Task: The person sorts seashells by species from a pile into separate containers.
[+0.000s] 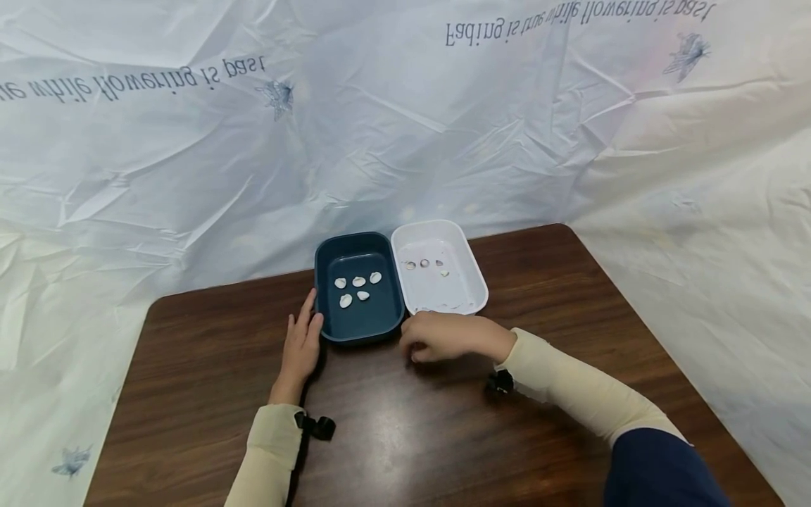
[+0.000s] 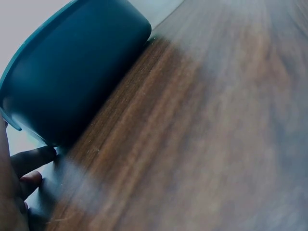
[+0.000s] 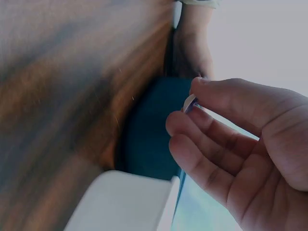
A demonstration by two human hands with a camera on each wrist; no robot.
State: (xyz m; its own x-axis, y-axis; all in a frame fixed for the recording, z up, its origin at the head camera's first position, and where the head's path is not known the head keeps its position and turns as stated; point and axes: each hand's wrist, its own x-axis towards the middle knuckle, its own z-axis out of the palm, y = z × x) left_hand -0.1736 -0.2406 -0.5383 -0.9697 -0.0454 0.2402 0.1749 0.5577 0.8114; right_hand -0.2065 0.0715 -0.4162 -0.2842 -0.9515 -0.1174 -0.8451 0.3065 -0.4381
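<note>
My left hand (image 1: 302, 348) rests against the left side of the dark blue tray (image 1: 360, 329), fingers extended along its wall. Several white shells (image 1: 358, 282) lie inside that tray. In the right wrist view my right hand (image 3: 240, 139) pinches a small shell (image 3: 189, 103) between thumb and fingers. The head view shows this hand just in front of the near edge of the white tray (image 1: 474, 271), palm side hidden. Several small shells (image 1: 424, 263) lie toward the back of the white tray, with more bits near its front edge, partly behind the hand.
Both trays stand side by side near the back edge of the brown wooden table (image 1: 393, 436). A white printed sheet (image 1: 380, 127) hangs behind the table and along its sides. Each wrist carries a small black camera on a strap.
</note>
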